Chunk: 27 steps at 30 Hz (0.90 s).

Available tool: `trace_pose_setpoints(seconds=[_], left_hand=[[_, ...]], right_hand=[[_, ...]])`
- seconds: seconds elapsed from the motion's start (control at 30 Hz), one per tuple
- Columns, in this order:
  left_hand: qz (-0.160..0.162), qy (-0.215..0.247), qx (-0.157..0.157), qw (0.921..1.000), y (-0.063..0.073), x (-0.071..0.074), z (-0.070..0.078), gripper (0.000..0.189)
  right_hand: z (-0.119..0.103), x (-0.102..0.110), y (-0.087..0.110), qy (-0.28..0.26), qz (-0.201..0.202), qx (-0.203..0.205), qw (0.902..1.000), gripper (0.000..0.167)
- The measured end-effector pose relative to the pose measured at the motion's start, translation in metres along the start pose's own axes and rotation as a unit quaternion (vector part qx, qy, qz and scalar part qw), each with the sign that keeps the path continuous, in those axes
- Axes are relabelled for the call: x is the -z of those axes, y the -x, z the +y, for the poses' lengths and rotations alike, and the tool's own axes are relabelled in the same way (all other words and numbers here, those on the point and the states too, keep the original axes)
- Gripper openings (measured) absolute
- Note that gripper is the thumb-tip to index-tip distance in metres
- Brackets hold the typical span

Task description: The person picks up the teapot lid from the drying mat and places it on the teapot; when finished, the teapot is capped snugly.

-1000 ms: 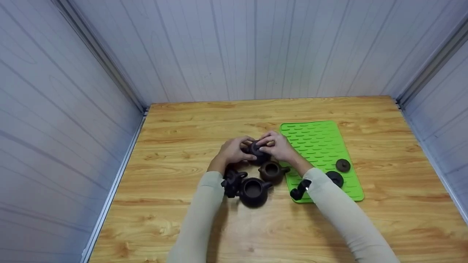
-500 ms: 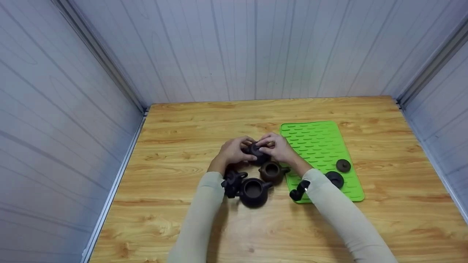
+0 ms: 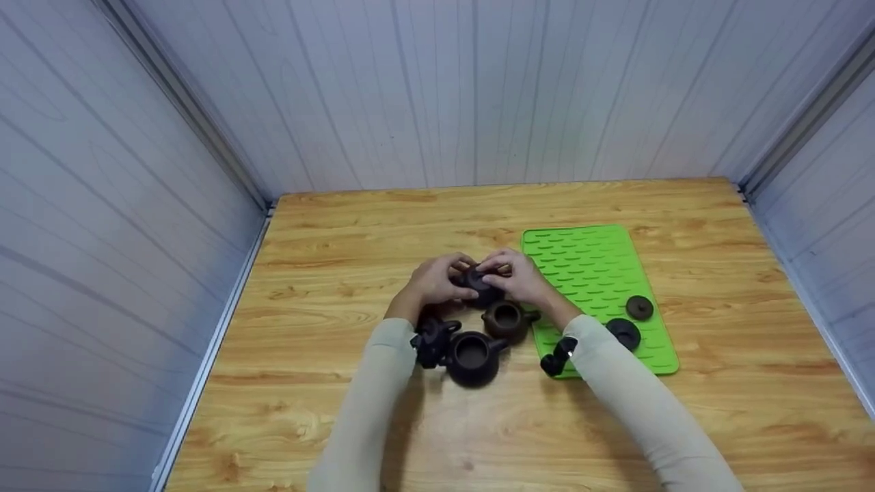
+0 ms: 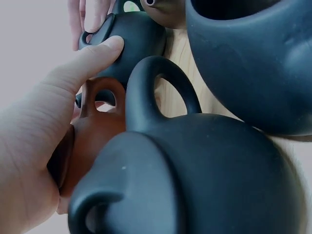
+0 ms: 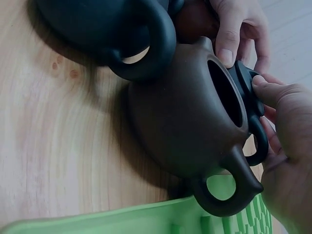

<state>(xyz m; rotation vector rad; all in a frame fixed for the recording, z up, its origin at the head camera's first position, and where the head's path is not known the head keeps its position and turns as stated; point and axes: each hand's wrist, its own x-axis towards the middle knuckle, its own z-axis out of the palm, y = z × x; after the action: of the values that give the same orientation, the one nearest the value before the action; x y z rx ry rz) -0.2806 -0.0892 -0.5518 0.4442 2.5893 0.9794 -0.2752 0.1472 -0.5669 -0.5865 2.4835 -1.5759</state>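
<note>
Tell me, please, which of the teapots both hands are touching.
The lidded black teapot farthest from the person: the left hand holds its body while the right hand pinches its lid.

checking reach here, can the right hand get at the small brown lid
Probably yes: the small brown lid lies uncovered on the green mat, but the right hand would need to release the black lid it pinches.
</note>
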Motion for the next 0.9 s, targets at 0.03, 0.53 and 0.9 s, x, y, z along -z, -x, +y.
trace_pose_setpoints(seconds=[0.03,0.53,0.9], left_hand=[[-0.001,0.003,-0.004,1.0000,0.000,0.001,0.000,0.061],[0.024,-0.049,-0.033,0.9979,0.011,0.010,0.007,0.064],[0.101,-0.072,-0.106,0.9865,0.040,0.010,0.011,0.049]], right_hand=[[0.000,0.000,0.000,0.002,0.002,0.001,1.0000,0.023],[-0.004,0.001,0.001,0.001,-0.001,-0.004,1.0000,0.023],[-0.010,0.009,0.004,0.000,-0.025,-0.018,0.9995,0.029]])
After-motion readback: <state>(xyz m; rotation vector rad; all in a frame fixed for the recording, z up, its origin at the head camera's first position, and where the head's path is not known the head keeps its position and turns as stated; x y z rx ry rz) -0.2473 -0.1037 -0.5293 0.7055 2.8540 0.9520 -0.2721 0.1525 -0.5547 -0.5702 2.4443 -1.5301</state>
